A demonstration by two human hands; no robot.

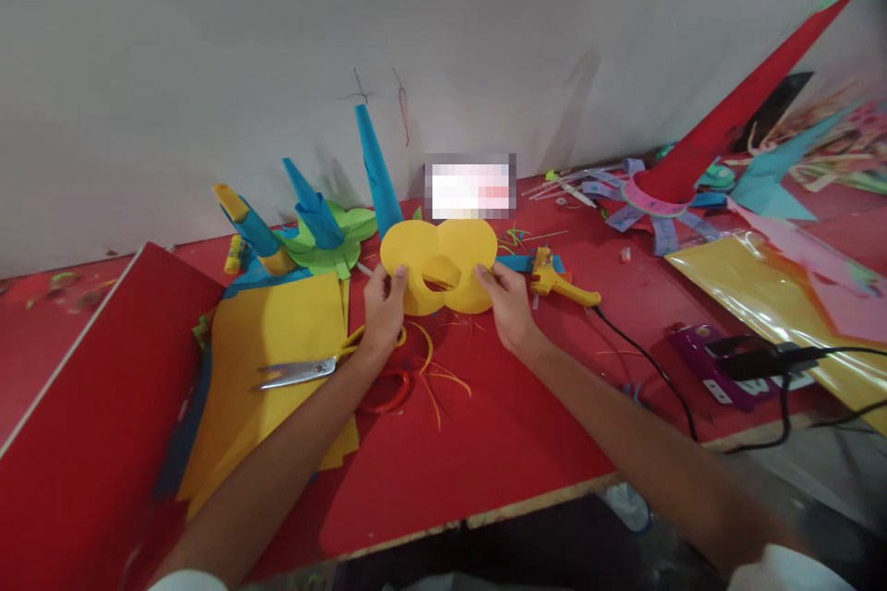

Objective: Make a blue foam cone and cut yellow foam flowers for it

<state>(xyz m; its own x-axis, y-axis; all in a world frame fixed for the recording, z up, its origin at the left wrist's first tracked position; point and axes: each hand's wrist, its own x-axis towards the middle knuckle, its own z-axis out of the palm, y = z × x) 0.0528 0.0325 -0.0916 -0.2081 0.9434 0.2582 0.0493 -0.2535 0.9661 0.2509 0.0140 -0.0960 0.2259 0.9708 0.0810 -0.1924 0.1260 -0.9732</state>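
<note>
Between my two hands is a yellow paper flower cut-out with rounded petals and a hole near its middle. My left hand pinches its left edge, thumb on top. On the opposite edge my right hand grips it the same way. Just behind the cut-out stands a blue paper cone. Scissors lie on yellow paper sheets, partly covered by my left forearm. Thin yellow paper strips are scattered below the cut-out. A yellow glue gun rests right of my right hand.
Blue cones on green paper petals stand at the back left. A red board fills the left side. At right are a tall red cone, a purple power strip with black cords, and shiny yellow wrapping. A red tape roll lies near my left forearm.
</note>
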